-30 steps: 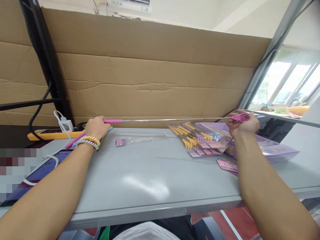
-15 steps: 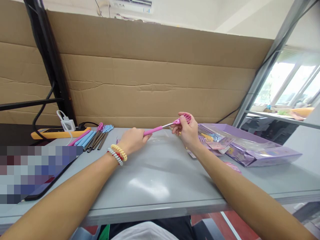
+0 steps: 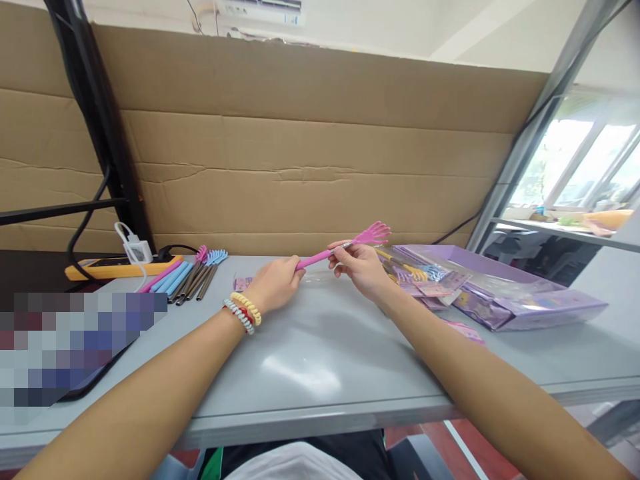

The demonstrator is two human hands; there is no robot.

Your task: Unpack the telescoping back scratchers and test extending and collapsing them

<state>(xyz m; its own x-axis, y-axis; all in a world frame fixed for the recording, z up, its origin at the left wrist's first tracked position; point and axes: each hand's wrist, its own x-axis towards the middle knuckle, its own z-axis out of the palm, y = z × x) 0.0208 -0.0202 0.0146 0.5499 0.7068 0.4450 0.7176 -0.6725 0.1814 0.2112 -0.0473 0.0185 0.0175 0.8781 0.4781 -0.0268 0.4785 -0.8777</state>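
Left hand [image 3: 276, 283] is closed round the handle end of a pink scratcher [image 3: 314, 259]; right hand [image 3: 361, 267] pinches it near the neck. Hands are apart, scratcher spanning the gap, tilted up toward its splayed head, held above the middle of the surface [image 3: 350, 373]. Step in hand, my read: two-handed handling of one scratcher, rod mostly inside the handle. Any next move calls for a light grip at the neck, as the rod looks thin.

Containers: clear bag [image 3: 317, 275] lies flat behind the hands, pink card [image 3: 243, 283] at its left end; can't tell what else is in it. At right, packets [image 3: 436, 288] hold yellow and blue scratchers plus cards, piled beside an open purple box [image 3: 555, 310]. Box has clear plastic in it; rest can't be made out. Unbagged scratchers [image 3: 175, 279] lie bunched at left.
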